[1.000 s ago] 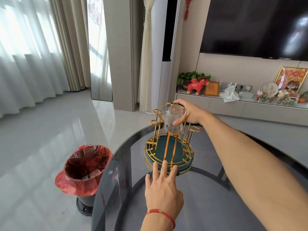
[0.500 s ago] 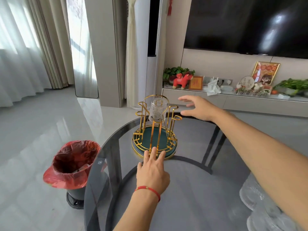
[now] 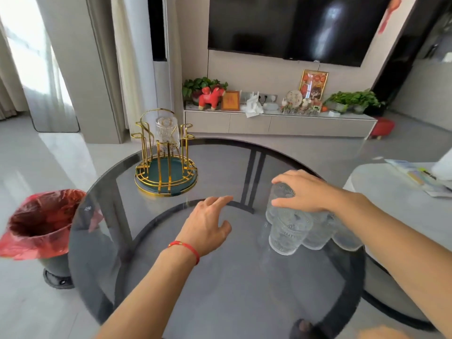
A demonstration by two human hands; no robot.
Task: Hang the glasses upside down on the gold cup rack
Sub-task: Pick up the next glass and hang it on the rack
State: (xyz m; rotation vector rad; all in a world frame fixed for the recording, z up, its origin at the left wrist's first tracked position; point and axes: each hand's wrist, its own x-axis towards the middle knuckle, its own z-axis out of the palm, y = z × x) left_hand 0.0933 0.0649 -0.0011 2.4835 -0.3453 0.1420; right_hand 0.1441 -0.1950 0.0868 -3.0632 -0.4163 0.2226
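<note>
The gold cup rack (image 3: 166, 165) with a green base stands at the far left of the round dark glass table (image 3: 220, 277). One ribbed clear glass (image 3: 167, 133) hangs upside down on it. Several more ribbed glasses (image 3: 291, 231) stand clustered on the table's right side. My right hand (image 3: 308, 192) lies over the top of the farthest glass (image 3: 277, 199) in that cluster, fingers curled around it. My left hand (image 3: 208, 223), with a red string at the wrist, hovers open over the table's middle, holding nothing.
A bin with a red bag (image 3: 41, 226) stands on the floor left of the table. A low TV cabinet (image 3: 278, 123) with ornaments and plants runs along the back wall. A pale table (image 3: 401, 204) with papers is at the right.
My right hand left the hung glass on the rack and swung right onto a glass in the cluster. My left hand came away from the rack's base. The view turned right.
</note>
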